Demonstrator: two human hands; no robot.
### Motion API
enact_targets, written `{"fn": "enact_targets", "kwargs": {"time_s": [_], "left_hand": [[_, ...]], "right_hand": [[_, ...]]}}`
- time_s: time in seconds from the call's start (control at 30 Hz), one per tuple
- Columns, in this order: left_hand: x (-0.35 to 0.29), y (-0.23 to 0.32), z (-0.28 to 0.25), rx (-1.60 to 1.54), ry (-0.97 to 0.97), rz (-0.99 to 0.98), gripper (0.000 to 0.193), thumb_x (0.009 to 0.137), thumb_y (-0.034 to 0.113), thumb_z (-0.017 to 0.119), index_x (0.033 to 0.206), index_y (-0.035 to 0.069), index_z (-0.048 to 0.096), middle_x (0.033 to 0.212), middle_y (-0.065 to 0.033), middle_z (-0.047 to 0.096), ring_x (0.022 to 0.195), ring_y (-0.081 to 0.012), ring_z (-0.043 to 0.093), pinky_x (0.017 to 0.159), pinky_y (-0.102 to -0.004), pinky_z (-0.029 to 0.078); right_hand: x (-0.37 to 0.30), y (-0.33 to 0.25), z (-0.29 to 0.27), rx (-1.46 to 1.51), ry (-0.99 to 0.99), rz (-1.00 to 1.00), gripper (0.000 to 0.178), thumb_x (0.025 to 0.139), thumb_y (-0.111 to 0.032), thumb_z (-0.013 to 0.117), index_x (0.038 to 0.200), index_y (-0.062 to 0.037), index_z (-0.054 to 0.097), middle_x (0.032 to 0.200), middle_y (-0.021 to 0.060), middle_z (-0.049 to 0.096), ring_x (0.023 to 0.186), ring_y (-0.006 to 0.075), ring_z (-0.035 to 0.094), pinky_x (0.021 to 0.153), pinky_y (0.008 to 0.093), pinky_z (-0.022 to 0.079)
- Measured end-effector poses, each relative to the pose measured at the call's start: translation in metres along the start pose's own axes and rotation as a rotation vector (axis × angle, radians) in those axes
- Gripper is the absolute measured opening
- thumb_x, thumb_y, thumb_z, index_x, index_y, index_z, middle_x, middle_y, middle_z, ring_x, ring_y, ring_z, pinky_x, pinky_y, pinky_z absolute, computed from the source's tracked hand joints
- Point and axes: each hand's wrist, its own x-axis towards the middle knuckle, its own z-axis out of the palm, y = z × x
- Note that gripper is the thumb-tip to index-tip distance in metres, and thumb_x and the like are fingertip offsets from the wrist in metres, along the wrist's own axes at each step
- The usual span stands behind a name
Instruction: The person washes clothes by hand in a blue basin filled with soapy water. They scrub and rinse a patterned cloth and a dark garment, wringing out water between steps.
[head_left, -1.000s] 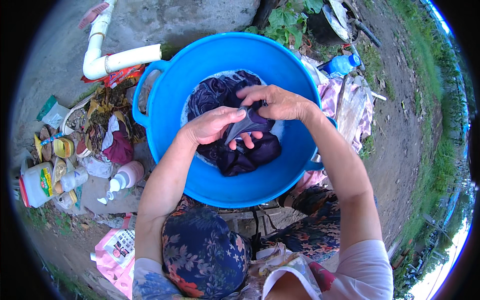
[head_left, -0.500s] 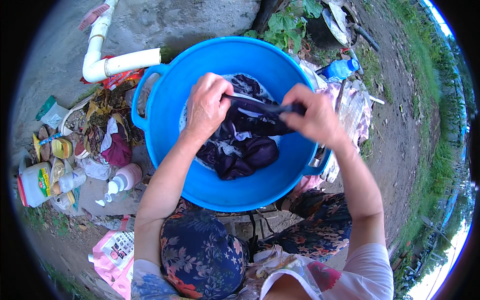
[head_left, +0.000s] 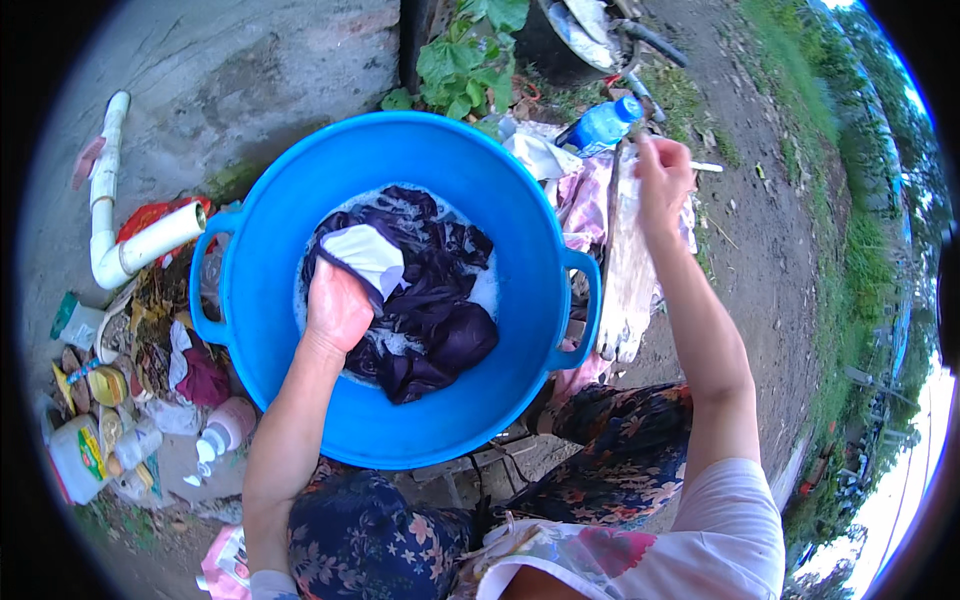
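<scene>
Now the right hand (head_left: 664, 185) has left the white-lined cloth (head_left: 368, 256) for a spot near the blue bottle (head_left: 604, 125), fingers bent, grip unclear; so the left hand (head_left: 340, 308) alone supports that cloth over the blue tub (head_left: 400, 432), fingertips hidden, clamped or not I cannot tell

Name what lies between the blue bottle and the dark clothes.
In the head view, pale cloth and the side of the tub lie between bottle and clothes.
</scene>
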Motion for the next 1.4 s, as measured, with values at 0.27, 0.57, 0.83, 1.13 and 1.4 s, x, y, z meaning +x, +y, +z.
{"fn": "enact_targets", "kwargs": {"time_s": [0.27, 0.57, 0.83, 1.13, 1.4], "left_hand": [[0.001, 0.001, 0.005, -0.006, 0.019, -0.045, 0.054, 0.094, 0.045, 0.044, 0.131, 0.005, 0.043, 0.131, -0.0093, 0.051, 0.123, -0.024, 0.046, 0.107, -0.0418, 0.031], [0.004, -0.003, -0.003, -0.013, 0.14, -0.133, 0.042, 0.096, 0.028, 0.042, 0.13, 0.002, 0.042, 0.126, -0.0098, 0.054, 0.116, -0.0238, 0.052, 0.103, -0.0389, 0.038], [0.013, -0.009, -0.009, -0.068, -0.019, -0.209, 0.043, 0.096, 0.029, 0.039, 0.129, 0.002, 0.042, 0.127, -0.0116, 0.052, 0.118, -0.025, 0.05, 0.104, -0.0405, 0.036], [0.0, -0.015, 0.008, 0.001, -0.08, -0.297, 0.056, 0.095, 0.049, 0.039, 0.131, 0.007, 0.043, 0.127, -0.0096, 0.052, 0.115, -0.0243, 0.051, 0.1, -0.0413, 0.039], [-0.006, -0.011, 0.011, -0.009, -0.17, -0.291, 0.061, 0.095, 0.052, 0.033, 0.135, 0.006, 0.038, 0.129, -0.0112, 0.05, 0.118, -0.025, 0.049, 0.102, -0.0411, 0.037]], "right_hand": [[0.055, 0.145, 0.042, 0.24, -0.134, 0.263, 0.089, 0.063, -0.011, 0.082, 0.136, 0.0005, 0.032, 0.123, 0.0127, 0.051, 0.109, 0.0221, 0.052, 0.094, 0.0346, 0.04], [0.06, 0.11, 0.055, 0.148, 0.005, 0.276, 0.057, 0.061, -0.009, 0.082, 0.111, -0.0017, 0.056, 0.102, 0.0088, 0.064, 0.093, 0.0201, 0.061, 0.088, 0.034, 0.045], [0.047, -0.071, -0.003, -0.167, -0.601, -0.227, 0.068, 0.053, -0.011, 0.079, 0.115, -0.0011, 0.054, 0.106, 0.0115, 0.06, 0.096, 0.0251, 0.06, 0.086, 0.0351, 0.047], [-0.08, -0.136, 0.078, -0.739, -1.06, -1.128, 0.061, 0.046, -0.009, 0.074, 0.107, -0.0094, 0.062, 0.098, 0.0108, 0.053, 0.093, 0.0276, 0.051, 0.083, 0.0378, 0.042], [-0.095, -0.162, 0.088, -0.971, -1.047, -1.141, 0.061, 0.047, -0.01, 0.074, 0.107, -0.0108, 0.063, 0.1, 0.0099, 0.052, 0.094, 0.0266, 0.049, 0.081, 0.0357, 0.041]]}}
